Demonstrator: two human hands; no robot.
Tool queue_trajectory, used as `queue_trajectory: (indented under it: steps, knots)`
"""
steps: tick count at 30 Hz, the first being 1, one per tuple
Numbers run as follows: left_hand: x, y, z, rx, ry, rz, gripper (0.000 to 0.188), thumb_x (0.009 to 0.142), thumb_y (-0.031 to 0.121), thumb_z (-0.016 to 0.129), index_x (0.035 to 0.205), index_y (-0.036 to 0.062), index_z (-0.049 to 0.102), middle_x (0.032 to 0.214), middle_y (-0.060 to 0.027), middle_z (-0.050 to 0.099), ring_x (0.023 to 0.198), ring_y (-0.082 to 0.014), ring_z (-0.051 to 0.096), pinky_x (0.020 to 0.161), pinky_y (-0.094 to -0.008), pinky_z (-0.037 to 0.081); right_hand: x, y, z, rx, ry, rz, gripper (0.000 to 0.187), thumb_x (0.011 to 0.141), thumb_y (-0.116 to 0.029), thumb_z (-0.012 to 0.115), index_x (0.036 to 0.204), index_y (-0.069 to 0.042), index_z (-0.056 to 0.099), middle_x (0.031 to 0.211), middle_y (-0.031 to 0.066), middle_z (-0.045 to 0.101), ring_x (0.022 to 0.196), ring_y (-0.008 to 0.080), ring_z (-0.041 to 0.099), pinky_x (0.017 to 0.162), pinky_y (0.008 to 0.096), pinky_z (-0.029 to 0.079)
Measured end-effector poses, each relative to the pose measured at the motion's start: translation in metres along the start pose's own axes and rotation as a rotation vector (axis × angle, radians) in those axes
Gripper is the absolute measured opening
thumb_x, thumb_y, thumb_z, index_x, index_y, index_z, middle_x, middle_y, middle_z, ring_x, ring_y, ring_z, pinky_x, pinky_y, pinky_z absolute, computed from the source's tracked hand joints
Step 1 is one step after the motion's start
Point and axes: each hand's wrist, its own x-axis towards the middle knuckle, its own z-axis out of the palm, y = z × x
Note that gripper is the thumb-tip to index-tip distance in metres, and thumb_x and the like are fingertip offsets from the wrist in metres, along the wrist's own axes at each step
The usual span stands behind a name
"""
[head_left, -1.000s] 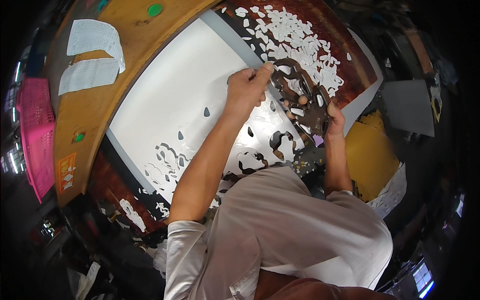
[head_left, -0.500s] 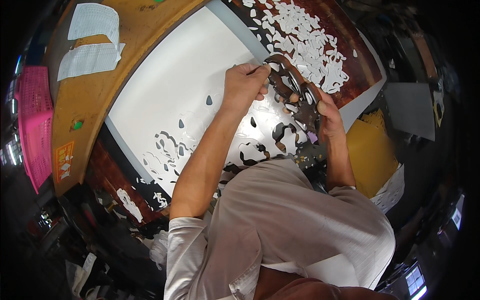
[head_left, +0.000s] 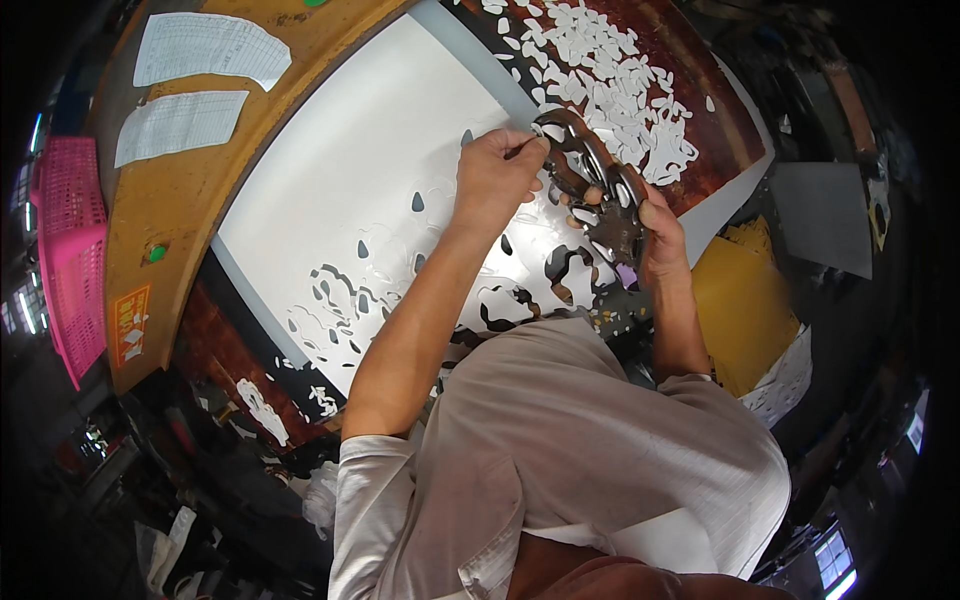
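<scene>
My right hand (head_left: pixel 662 232) grips a dark brown cutting die (head_left: pixel 618 222) with curved, shiny metal edges, its fingertips showing through the openings. The die is held tilted above a white sheet (head_left: pixel 370 130). At its far end, my left hand (head_left: pixel 497 180) is closed in a pinch with the fingertips against the edge; what lies between them is too small to make out. Teardrop holes and curved cut-outs run across the near part of the sheet.
Beyond the die, many small white cut pieces (head_left: pixel 625 95) are heaped on a dark red board (head_left: pixel 720 130). Two printed papers (head_left: pixel 180 122) lie on a yellow beam (head_left: pixel 190 190) at left, near a pink basket (head_left: pixel 72 250). Yellow sheets (head_left: pixel 740 310) stand at right.
My left hand has shifted slightly right along the far end of the die. On the yellow beam, the upper paper has swung away from the lower one. The right hand keeps its grip.
</scene>
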Motion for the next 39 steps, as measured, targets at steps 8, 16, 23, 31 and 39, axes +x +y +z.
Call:
queue_trajectory:
  steps: [8,16,23,31,39]
  knots:
    - [0.009,-0.010,-0.007,0.177,0.066,0.030,0.029,0.097,0.024,0.076,0.106,-0.0040,0.076,0.086,-0.0057,0.075,0.065,-0.0102,0.068,0.057,-0.0254,0.054,0.002,0.003,0.002,-0.075,-0.049,0.030,0.094,0.085,-0.046,0.078,0.151,0.014,0.051,0.123,0.0171,0.073,0.110,0.0243,0.072,0.102,0.0362,0.058]
    - [0.011,-0.020,-0.003,0.602,0.284,0.341,0.025,0.090,0.022,0.072,0.097,-0.0013,0.077,0.078,-0.0101,0.076,0.069,-0.0211,0.072,0.072,-0.0336,0.059,0.003,0.004,0.010,-0.094,-0.013,0.029,0.094,0.086,-0.043,0.078,0.154,0.014,0.048,0.124,0.0183,0.073,0.113,0.0244,0.072,0.104,0.0366,0.057]
    - [-0.019,-0.029,-0.043,0.500,-0.134,0.207,0.008,0.096,0.009,0.071,0.093,0.0025,0.074,0.082,0.0033,0.071,0.076,-0.0049,0.062,0.074,-0.0265,0.054,0.020,-0.016,-0.006,-0.045,0.091,-0.142,0.080,0.096,-0.036,0.073,0.158,0.008,0.047,0.125,0.0162,0.073,0.111,0.0255,0.071,0.102,0.0375,0.058]
    - [-0.097,-0.111,-0.051,0.488,-0.396,0.019,0.034,0.104,0.030,0.072,0.094,-0.0027,0.073,0.067,-0.0071,0.061,0.067,-0.0134,0.060,0.063,-0.0349,0.049,0.112,-0.014,-0.036,-1.000,0.256,-0.223,0.074,0.088,-0.032,0.087,0.152,-0.002,0.062,0.129,0.0148,0.076,0.111,0.0152,0.068,0.101,0.0293,0.053]
    - [-0.120,-0.120,-0.062,0.441,-0.069,0.049,0.024,0.100,0.024,0.071,0.104,0.0010,0.075,0.090,-0.0188,0.074,0.084,-0.0362,0.071,0.079,-0.0448,0.056,0.169,0.000,0.002,-1.263,0.157,-0.137,0.073,0.085,-0.039,0.086,0.147,-0.005,0.068,0.118,0.0151,0.079,0.100,0.0169,0.072,0.093,0.0300,0.056]
